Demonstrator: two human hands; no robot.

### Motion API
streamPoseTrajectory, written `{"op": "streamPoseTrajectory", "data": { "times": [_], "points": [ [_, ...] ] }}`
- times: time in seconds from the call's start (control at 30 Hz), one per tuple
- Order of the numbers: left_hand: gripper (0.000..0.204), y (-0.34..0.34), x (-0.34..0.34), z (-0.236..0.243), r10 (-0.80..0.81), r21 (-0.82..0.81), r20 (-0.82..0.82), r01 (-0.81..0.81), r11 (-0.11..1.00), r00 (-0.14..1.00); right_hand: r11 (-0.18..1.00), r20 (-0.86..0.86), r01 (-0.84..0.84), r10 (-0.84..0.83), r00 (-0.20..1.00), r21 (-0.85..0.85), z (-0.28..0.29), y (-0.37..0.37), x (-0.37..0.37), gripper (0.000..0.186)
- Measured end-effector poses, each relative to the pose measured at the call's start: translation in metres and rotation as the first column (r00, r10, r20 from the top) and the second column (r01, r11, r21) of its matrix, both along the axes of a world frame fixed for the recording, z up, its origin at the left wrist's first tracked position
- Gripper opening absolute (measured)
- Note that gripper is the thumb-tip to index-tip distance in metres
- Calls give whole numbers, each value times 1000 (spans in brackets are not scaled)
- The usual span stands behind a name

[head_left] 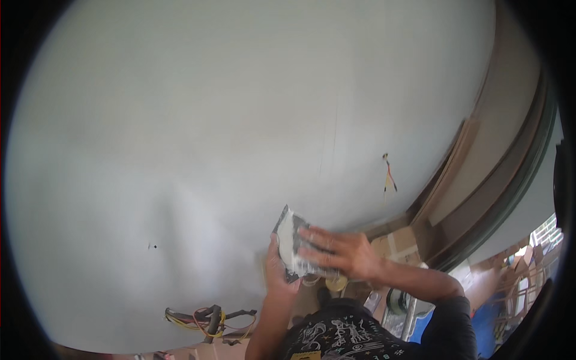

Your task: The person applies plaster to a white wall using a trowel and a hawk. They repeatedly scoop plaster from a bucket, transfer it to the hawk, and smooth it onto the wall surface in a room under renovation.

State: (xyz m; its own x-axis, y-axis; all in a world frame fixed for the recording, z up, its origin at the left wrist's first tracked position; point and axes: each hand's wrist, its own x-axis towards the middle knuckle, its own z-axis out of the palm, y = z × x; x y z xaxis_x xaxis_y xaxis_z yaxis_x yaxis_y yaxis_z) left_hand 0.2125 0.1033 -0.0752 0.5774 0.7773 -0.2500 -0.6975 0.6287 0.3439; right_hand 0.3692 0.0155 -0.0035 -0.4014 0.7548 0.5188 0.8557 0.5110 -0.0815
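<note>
In front of my chest, a dark grey sheet smeared with white (288,240) stands tilted, one corner pointing up; it looks like dusty sandpaper. My left hand (276,267) is closed on its left and lower edge, with the thumb side along the border. From the right, my right hand (345,252) reaches across the sheet's right part, its fingers blurred by motion. Whether those fingers grip the sheet or only lie on it, I cannot tell. Beyond both hands rises a large pale wall (210,120).
Loose wires (390,174) stick out of the wall at right. Low on the left hangs a bundle of cables (213,321). Curved brown trim (498,180) borders the right side. Below are a cardboard box (399,245), a green-and-white roll (396,301) and a blue surface (483,318).
</note>
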Motion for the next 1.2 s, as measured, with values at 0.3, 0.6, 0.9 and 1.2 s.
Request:
{"op": "streamPoseTrajectory", "data": {
  "times": [0.3, 0.6, 0.9, 1.2],
  "points": [
    [44, -15, -10, 9, 205, 74, -311, -191, 979, 928, 793, -588, -248, -587, -557, -557, -268, 130, 170, 25],
    [42, -16, -10, -7, 344, 32, -513, -383, 923, 787, 819, -408, -244, -489, -771, -519, -358, 242, 215, 18],
    [37, -12, 10, -2, 307, -51, -442, -365, 930, 843, 764, -520, -432, -644, -562, -479, -306, 264, 259, 11],
    [42, -4, 29, 14, 209, -2, -360, -225, 974, 909, 823, -607, -387, -568, -556, -416, -107, 242, 254, 14]
  ]
}}
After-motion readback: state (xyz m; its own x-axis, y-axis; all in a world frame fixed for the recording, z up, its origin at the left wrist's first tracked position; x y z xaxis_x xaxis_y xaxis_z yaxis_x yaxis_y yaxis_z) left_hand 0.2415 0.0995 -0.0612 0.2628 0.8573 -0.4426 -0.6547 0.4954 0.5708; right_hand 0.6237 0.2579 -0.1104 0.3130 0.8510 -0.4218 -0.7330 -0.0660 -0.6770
